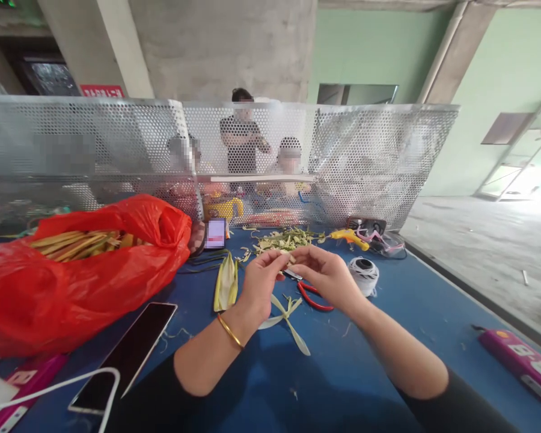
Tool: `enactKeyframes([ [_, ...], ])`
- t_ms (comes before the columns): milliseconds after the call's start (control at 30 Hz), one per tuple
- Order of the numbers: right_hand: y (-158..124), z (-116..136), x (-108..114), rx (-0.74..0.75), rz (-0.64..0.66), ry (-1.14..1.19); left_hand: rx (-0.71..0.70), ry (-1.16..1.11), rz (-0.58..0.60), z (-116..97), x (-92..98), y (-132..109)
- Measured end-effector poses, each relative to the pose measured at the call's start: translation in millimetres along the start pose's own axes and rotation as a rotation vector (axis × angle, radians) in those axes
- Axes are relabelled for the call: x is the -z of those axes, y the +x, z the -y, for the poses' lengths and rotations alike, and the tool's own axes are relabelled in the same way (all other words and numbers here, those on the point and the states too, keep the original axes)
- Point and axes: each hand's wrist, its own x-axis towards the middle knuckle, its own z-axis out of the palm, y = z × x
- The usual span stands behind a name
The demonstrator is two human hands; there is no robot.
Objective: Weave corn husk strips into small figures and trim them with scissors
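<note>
Above the middle of the blue table, my left hand [258, 285] and my right hand [327, 275] meet with fingertips pinched. Between them is a small pale piece of plant leaf [291, 260], partly hidden by the fingers. Just below the hands lie several pale green leaf strips [287, 315], joined in a star shape. Red-handled scissors or pliers [318, 305] rest beneath my right hand, their working end mostly covered. A broad yellow-green husk [226, 285] lies left of my left hand. Beyond the fingers sits a heap of cut leaf scraps [284, 239].
A red plastic bag [162, 240] of dried strips fills the left, near a dark phone [133, 346]. At right are white string [364, 278], a yellow glue gun [350, 237], clear glasses [388, 243] and a purple power strip [518, 361]. A perforated metal divider [365, 156] stands behind; people are beyond it.
</note>
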Motion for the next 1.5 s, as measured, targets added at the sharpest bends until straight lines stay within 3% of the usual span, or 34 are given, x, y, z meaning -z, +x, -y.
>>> enactKeyframes([
  [100,-11,7,-10,-0.039,-0.133,0.116,-0.024,-0.011,0.019,0,-4.0,-13],
  [233,-26,9,-13,-0.034,-0.173,0.14,-0.005,-0.01,0.034,1,-5.6,-32],
  [500,-52,5,-19,-0.231,-0.066,0.37,0.042,0.081,0.047,15,19.3,-59],
  [800,-60,-10,-22,-0.533,0.079,0.622,-0.042,0.222,0.085,31,37.8,-61],
  [900,-61,-14,-27,-0.507,0.091,0.571,0.011,0.19,0.058,35,40.5,-59],
  [1167,-66,-26,-37,-0.23,0.007,0.162,0.054,0.174,-0.049,42,46.1,-51],
  [1367,-69,-36,-53,-0.279,-0.062,0.25,0.139,0.073,-0.074,49,47.7,-51],
  [1500,-57,-46,-38,-0.189,0.063,0.048,0.18,0.031,-0.106,46,49.7,-48],
])
